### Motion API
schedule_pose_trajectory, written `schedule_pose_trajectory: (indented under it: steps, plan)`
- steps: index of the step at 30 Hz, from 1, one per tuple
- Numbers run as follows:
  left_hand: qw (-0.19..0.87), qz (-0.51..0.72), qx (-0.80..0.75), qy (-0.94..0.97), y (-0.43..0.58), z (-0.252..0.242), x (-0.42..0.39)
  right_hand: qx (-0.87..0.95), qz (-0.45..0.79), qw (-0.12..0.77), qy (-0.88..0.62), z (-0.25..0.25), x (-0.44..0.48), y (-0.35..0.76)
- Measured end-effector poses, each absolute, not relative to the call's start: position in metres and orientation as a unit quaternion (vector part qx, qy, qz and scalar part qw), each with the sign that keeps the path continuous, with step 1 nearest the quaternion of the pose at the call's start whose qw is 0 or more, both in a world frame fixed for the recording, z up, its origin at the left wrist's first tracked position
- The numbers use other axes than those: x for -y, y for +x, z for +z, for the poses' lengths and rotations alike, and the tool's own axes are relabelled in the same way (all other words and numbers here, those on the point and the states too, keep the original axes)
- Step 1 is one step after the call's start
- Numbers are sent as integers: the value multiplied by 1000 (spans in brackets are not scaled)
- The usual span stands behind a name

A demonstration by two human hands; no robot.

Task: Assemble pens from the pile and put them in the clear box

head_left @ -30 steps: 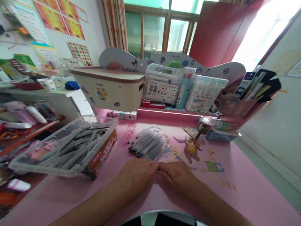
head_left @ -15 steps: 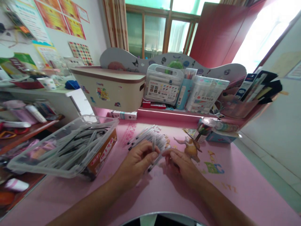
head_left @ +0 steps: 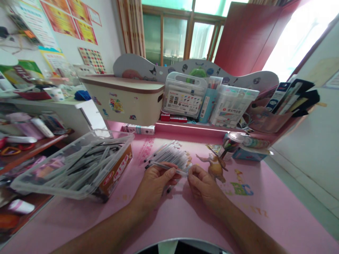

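My left hand is closed, pinching a slim whitish pen between thumb and fingers. The pen lies nearly level, one end pointing left and the other reaching my right hand. That hand's thumb and fingertips are pinched together at the pen's right end; whether a small cap is between them is hard to see. Just behind both hands lies a pile of similar slim pens, several with black ends. A dark pen end pokes out beneath my left hand.
On the left of the pink desk stands a clear plastic box full of greyish pens or refills. A can of pens and a blue box are at the right. A lidded beige bin and marker cases line the shelf.
The pen in my left hand has turned from upright to nearly level. My right hand's fingers have closed at its right end.
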State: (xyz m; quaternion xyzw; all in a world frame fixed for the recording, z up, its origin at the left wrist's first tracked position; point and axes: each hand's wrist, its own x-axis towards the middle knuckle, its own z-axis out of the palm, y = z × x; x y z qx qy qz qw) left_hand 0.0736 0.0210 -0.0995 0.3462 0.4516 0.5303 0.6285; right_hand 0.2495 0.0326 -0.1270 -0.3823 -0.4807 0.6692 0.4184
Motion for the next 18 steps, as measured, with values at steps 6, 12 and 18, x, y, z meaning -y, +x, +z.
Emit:
schedule_pose_trajectory:
  steps: [6,12,18]
  plan:
    - [632,544,-443,328,75,-101,-22,457,669,420,-410,-128,-32,248]
    - [628,559,-441,315,75,-102,-22,435,702,423,-374,-128,-32,247]
    - [628,552,-435,334,77,-103,-21,444,684,409,-410,-134,-34,249]
